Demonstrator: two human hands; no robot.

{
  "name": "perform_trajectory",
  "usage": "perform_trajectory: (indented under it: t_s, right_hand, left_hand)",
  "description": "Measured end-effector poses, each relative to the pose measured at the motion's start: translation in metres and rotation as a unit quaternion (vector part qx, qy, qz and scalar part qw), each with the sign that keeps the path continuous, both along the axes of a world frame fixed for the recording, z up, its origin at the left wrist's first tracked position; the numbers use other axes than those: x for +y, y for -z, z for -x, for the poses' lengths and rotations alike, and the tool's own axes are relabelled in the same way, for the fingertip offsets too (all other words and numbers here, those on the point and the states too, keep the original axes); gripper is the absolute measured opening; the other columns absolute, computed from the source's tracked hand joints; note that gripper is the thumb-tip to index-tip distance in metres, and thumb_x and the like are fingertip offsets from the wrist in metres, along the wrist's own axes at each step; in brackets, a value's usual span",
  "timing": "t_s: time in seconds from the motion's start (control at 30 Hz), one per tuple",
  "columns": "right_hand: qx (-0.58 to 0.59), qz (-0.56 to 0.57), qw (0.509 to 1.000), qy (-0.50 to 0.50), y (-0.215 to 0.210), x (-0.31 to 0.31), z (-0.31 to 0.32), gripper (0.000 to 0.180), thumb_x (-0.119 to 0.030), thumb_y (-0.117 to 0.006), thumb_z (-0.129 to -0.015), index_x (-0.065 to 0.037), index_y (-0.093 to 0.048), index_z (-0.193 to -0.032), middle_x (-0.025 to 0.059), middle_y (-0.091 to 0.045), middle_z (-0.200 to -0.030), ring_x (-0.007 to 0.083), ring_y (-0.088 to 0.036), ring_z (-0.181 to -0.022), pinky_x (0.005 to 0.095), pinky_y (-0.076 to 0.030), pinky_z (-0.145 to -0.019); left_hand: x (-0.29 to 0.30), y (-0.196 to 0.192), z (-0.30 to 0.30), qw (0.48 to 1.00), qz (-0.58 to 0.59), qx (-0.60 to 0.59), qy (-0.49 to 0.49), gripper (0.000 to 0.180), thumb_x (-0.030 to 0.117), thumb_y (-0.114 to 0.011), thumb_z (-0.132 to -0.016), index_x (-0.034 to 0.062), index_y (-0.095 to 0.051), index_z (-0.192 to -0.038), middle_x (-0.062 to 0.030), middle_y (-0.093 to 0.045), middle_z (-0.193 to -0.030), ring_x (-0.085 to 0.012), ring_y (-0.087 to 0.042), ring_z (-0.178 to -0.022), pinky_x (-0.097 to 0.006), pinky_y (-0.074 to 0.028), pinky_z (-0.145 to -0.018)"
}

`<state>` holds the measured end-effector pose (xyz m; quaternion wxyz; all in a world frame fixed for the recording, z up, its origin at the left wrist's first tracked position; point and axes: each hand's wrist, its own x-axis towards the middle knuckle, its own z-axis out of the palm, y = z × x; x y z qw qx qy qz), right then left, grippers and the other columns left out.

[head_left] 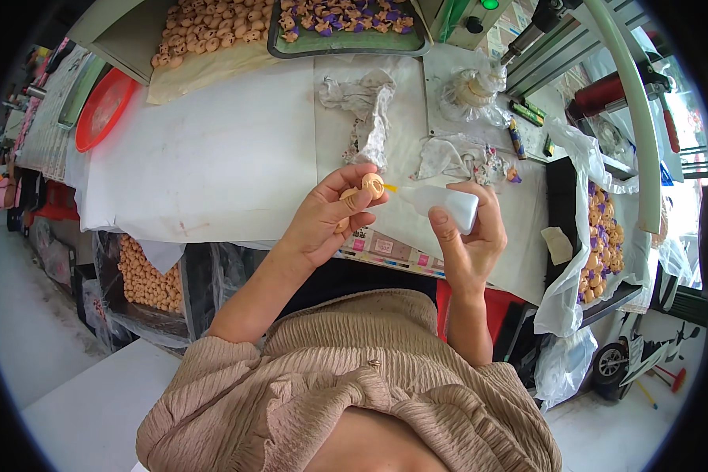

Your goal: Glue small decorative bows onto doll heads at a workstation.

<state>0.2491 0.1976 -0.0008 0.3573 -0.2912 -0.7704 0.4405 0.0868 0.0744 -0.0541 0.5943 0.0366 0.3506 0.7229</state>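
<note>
In the head view, a small, smooth, peach-coloured round piece (373, 186) is held above the near part of the desk (236, 157), pinched by the closed fingers of the left hand (334, 208); a ring-like relief is shown on its face. More peach-coloured pieces (343, 223) are cupped lower in the same hand, but they are partly covered by the fingers, so their number and full shape cannot be told. A soft-looking, translucent white bottle (458, 208) is gripped between the thumb and the curled fingers of the right hand (476, 236), and its slim yellow tip (391, 188) is pointed leftward at the round piece; whether contact is made cannot be told. The desk is covered with pale, smooth sheeting, on which a crumpled, stained cloth (377, 118) and a flatter patterned cloth (448, 160) are spread beyond the hands. At the far side, a dark-rimmed tray (354, 53) is filled with peach and purple pieces, cut off by the upper edge, as is a heap of rounded pieces (212, 30) beside it. At the right, similar pieces (599, 244) are half hidden by wrinkled clear plastic (560, 309). Both forearms are brought up from the lower edge, bent inward from ribbed brown sleeves (200, 377); the left palm is turned inward, and the right thumb is laid along the near side of the bottle.
</note>
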Motion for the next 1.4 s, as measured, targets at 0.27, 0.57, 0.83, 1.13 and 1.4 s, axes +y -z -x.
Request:
perform_trajectory:
  t_s: [0.27,0.57,0.83,1.13,1.4]
  right_hand:
    - [-0.008,0.006,1.0,-0.001,0.004,0.0,0.002,0.035,-0.023,-0.078,-0.08,0.002,-0.062,-0.1,0.0021,-0.055,-0.09,0.0095,-0.051,-0.077,0.0226,-0.042,-0.065]
    - [0.01,-0.014,1.0,0.014,-0.004,0.001,-0.002,0.033,-0.023,-0.077,-0.08,0.001,-0.062,-0.097,0.0024,-0.055,-0.085,0.0101,-0.05,-0.074,0.0237,-0.04,-0.063]
    - [0.008,-0.044,0.999,0.014,-0.008,0.001,-0.006,0.031,-0.022,-0.076,-0.078,0.001,-0.063,-0.093,0.0041,-0.054,-0.081,0.0118,-0.049,-0.07,0.0248,-0.038,-0.061]
    - [0.023,-0.057,0.998,0.018,-0.005,0.0,-0.006,0.03,-0.021,-0.077,-0.077,0.001,-0.063,-0.093,0.0038,-0.054,-0.08,0.0115,-0.049,-0.069,0.0248,-0.037,-0.059]
    - [0.027,-0.049,0.998,0.006,0.0,0.0,-0.001,0.032,-0.022,-0.077,-0.078,0.001,-0.063,-0.094,0.0034,-0.054,-0.081,0.011,-0.049,-0.069,0.0245,-0.038,-0.059]
  left_hand:
    - [0.0,0.003,0.001,1.0,-0.004,0.0,0.003,0.033,0.011,-0.066,-0.09,0.0099,-0.058,-0.122,-0.0026,-0.064,-0.109,-0.0139,-0.065,-0.102,-0.022,-0.058,-0.073]
    - [0.002,0.003,-0.001,1.0,-0.003,-0.012,-0.002,0.035,0.007,-0.066,-0.089,0.0089,-0.057,-0.123,-0.0034,-0.064,-0.11,-0.016,-0.065,-0.103,-0.023,-0.059,-0.079]
    - [0.003,0.003,-0.003,1.0,-0.003,-0.009,-0.006,0.035,0.003,-0.064,-0.089,0.0093,-0.057,-0.122,-0.0043,-0.061,-0.116,-0.018,-0.063,-0.107,-0.024,-0.057,-0.084]
    - [0.005,0.007,-0.003,1.0,-0.02,-0.009,-0.004,0.033,-0.003,-0.064,-0.087,0.0108,-0.059,-0.117,-0.0035,-0.059,-0.12,-0.0183,-0.06,-0.114,-0.024,-0.055,-0.088]
    - [0.006,0.008,-0.003,1.0,-0.023,-0.003,-0.009,0.034,-0.005,-0.063,-0.087,0.0112,-0.06,-0.116,-0.0034,-0.059,-0.12,-0.0177,-0.059,-0.114,-0.023,-0.055,-0.088]
